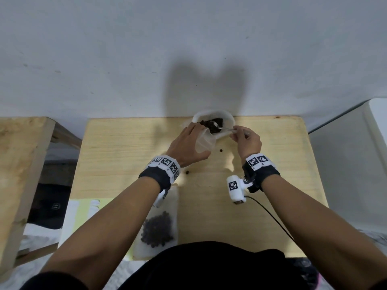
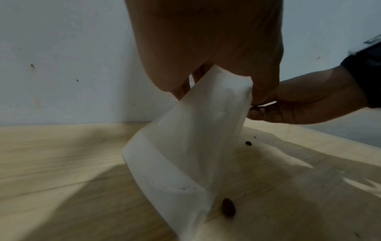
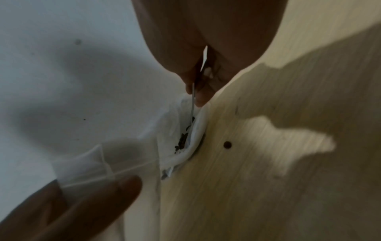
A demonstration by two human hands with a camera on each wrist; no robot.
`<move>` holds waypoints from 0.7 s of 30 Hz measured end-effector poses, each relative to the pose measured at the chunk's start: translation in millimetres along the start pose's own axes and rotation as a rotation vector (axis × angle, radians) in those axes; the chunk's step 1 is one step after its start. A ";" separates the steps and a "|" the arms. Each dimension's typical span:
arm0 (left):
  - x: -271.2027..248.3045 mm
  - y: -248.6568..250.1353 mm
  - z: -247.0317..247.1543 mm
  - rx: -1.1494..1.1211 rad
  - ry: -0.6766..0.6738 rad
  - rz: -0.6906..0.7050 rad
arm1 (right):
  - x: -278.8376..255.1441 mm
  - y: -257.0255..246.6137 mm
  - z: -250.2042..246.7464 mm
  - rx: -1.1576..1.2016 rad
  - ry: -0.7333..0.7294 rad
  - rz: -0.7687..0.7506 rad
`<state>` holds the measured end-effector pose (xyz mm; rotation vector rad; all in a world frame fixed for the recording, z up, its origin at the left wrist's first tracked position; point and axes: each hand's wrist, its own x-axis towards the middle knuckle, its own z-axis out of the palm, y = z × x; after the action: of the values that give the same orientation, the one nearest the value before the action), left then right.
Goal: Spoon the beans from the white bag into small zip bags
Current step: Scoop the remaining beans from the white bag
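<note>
The white bag (image 1: 227, 120) of dark beans (image 1: 212, 124) sits open at the table's far edge, against the wall. My right hand (image 1: 247, 140) pinches the handle of a metal spoon (image 1: 222, 127), whose bowl lies in the beans; the right wrist view shows the spoon (image 3: 192, 104) reaching into the white bag (image 3: 195, 135). My left hand (image 1: 188, 143) grips the top of an empty translucent small zip bag (image 1: 204, 143) just left of the white bag. Seen from the left wrist, the zip bag (image 2: 185, 146) hangs down to the table.
A filled zip bag (image 1: 159, 229) of beans lies near the table's front edge under my left forearm. Loose beans (image 1: 221, 150) (image 1: 187, 172) lie on the wooden table (image 1: 125, 155). A wooden bench (image 1: 18, 164) stands at the left, a white surface (image 1: 356, 153) at the right.
</note>
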<state>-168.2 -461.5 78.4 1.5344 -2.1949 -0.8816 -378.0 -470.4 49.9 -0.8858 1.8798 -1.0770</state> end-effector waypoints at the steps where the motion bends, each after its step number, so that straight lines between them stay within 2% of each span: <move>1: 0.1 -0.2 -0.1 -0.004 0.001 0.005 | -0.6 1.6 3.7 0.003 -0.020 0.025; 10: 0.4 -7.8 -4.5 0.011 0.030 -0.037 | 2.7 1.1 6.0 0.132 -0.078 0.211; 15: -0.5 -9.0 -4.3 -0.016 0.060 -0.093 | -0.1 -5.5 -3.6 0.207 -0.064 0.227; 21: -3.6 -6.6 -6.4 -0.059 0.075 -0.162 | -5.7 -19.2 -13.9 0.284 -0.024 0.168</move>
<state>-158.4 -461.7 79.3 1.7074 -1.9970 -0.9124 -384.0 -468.4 73.4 -0.5656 1.6946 -1.1860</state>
